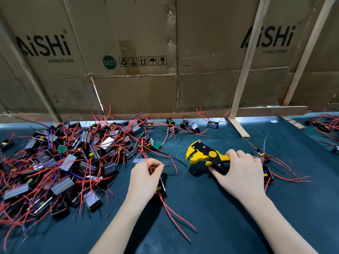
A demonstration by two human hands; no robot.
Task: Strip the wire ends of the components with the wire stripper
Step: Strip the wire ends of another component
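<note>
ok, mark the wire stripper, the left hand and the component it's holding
wire stripper point(212, 154): head view, on the yellow pivot disc.
left hand point(145, 177): head view, back of the hand.
component point(161, 187): head view, black body below the palm.

Left hand point(145, 177) palm down, thumb and forefinger pinched together, remaining fingers curled under. Right hand point(240, 171) palm down, fingers wrapped in a grip. Both forearms bare, reaching in from the near tabletop edge.

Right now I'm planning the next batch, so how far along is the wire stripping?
Early, it seems. A few components lie to the right, possibly finished; their wire ends are too small to judge. In hand: the left hand pinches a red wire of one component, while the right hand grips the wire stripper, its jaws open and not yet on the wire. Left: the large tangled pile.
</note>
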